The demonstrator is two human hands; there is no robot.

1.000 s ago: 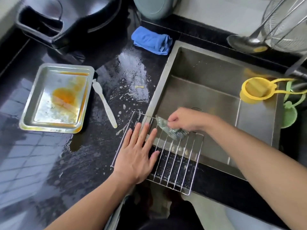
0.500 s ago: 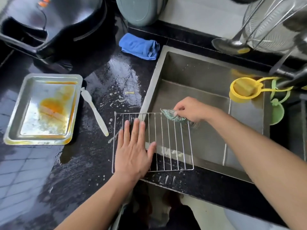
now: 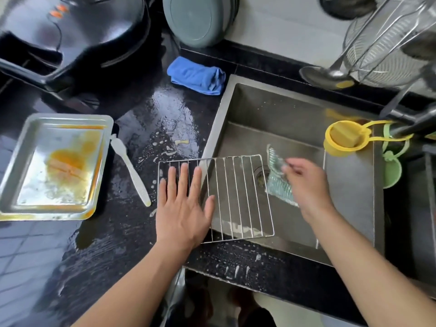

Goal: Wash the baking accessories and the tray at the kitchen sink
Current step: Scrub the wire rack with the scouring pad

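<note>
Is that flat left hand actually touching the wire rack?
Touching. The head view shows the left hand lying flat on the wire rack, its straight fingers pressed across the bars at the sink's left edge.

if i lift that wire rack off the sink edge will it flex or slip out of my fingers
The wire rack looks like thin welded metal rods, so it is probably stiff and light. Suds cling to it and to the wet counter, so it is likely slippery. It overhangs the sink, so it may tip once the left hand lifts.

left hand [image 3: 182, 208]: bare, no glove, no ring we can see
right hand [image 3: 306, 185]: bare, partly motion-blurred
forearms: we see both bare up to the frame edge, no sleeves, no watch or band
nails: short, plain
</note>
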